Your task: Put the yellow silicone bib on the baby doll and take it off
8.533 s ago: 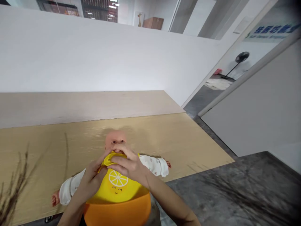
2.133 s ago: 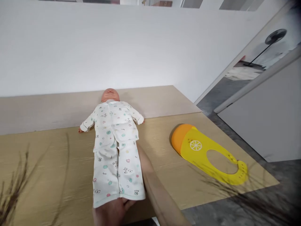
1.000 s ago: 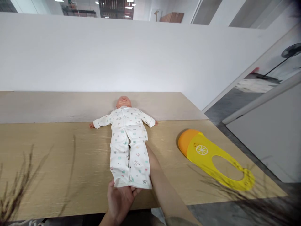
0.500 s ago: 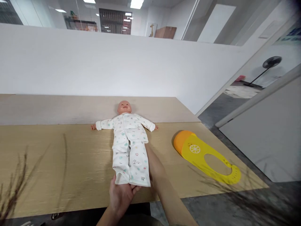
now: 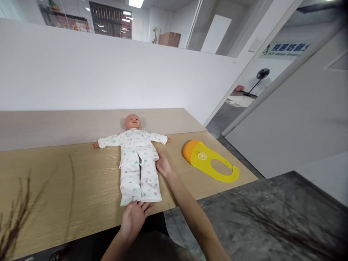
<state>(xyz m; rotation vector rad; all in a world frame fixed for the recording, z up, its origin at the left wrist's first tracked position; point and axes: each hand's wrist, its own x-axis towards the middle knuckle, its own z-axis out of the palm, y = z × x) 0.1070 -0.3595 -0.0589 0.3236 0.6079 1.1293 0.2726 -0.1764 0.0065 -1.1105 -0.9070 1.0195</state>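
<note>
A baby doll (image 5: pixel 137 156) in white patterned pyjamas lies on its back on the wooden table (image 5: pixel 54 181), head toward the wall. My left hand (image 5: pixel 134 215) rests at the doll's feet, fingers spread flat under the trouser cuffs. My right hand (image 5: pixel 162 164) lies against the doll's hip on its right side, fingers flat and touching the cloth. A yellow bib with an orange pocket and a lemon print (image 5: pixel 209 161) lies flat on the table to the right of the doll, apart from both hands.
A white partition wall (image 5: pixel 108 69) runs behind the table. The table's right end drops to a grey floor (image 5: pixel 258 217). A standing fan (image 5: pixel 258 78) is far off in the passage. Dark strands hang in front of the camera at lower left.
The bib, held at the doll's neck earlier, now lies on the table to the right. The view has pulled back. My left hand has loosened from the doll's feet; my right hand shows at its hip.
</note>
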